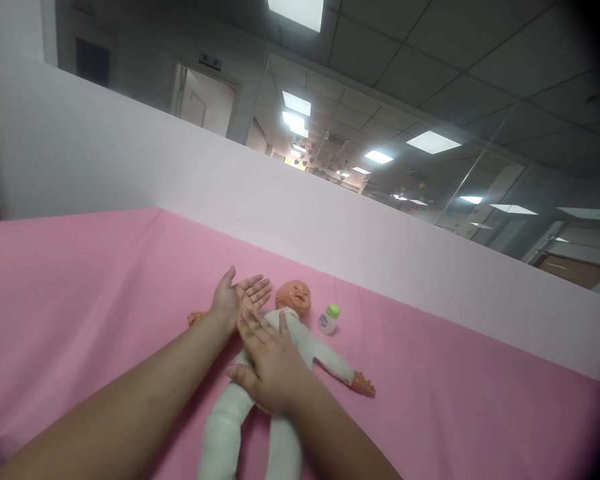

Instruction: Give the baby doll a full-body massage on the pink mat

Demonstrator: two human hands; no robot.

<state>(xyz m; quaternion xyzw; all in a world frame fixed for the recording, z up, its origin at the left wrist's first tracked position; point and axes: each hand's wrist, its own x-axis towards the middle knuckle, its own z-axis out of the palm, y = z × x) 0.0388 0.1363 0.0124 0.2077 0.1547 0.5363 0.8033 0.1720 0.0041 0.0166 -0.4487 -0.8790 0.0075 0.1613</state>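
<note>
One plastic baby doll in a white cloth suit (304,341) lies face-up on the pink-draped tabletop (80,293); one small white bottle with a green cap (329,319) stands just beside its head; two bare hands are at it; the left hand (236,301) rests palm-up beside the head, fingers (258,288) apart and holding nothing; the right hand (270,365) lies flat on the chest, unclenched, hiding much of the torso; a pale partition wall (330,227) stands behind.
</note>
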